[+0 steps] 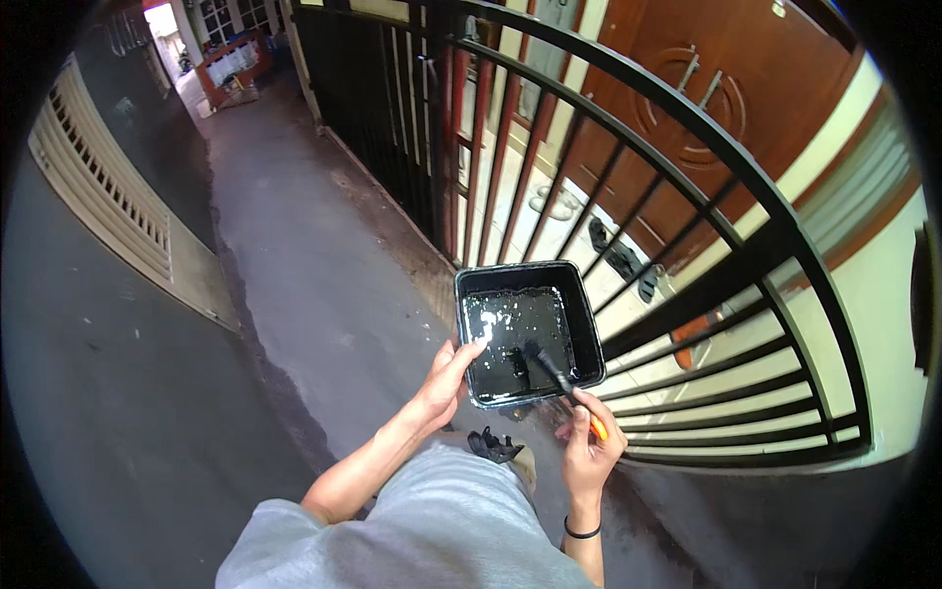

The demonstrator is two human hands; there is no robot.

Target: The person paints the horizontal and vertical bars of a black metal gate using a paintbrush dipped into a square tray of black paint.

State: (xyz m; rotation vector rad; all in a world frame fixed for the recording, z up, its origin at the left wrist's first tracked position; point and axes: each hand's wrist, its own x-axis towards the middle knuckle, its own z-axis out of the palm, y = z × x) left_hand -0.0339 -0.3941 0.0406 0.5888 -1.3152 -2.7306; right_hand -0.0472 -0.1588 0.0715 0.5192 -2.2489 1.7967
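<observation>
My left hand (446, 381) grips the near left rim of a square black plastic tub (586, 324), thumb over the edge. Glossy black liquid (498, 355), apparently paint, covers its bottom, with bright reflections on it. In my right hand (593, 447) is a paintbrush (553, 367) with a dark shaft and an orange handle end. The brush slants over the tub's near right rim, its dark head down at the liquid; how deep it dips I cannot tell. Just beyond the tub stands a black metal gate (702, 201) with upright bars.
Behind the gate, sandals (623, 260) and pale shoes (554, 203) lie on a tiled porch before brown wooden double doors (706, 88). A grey concrete alley (294, 216) runs away to the far left. A grey wall (118, 373) with a slatted vent (103, 172) borders it.
</observation>
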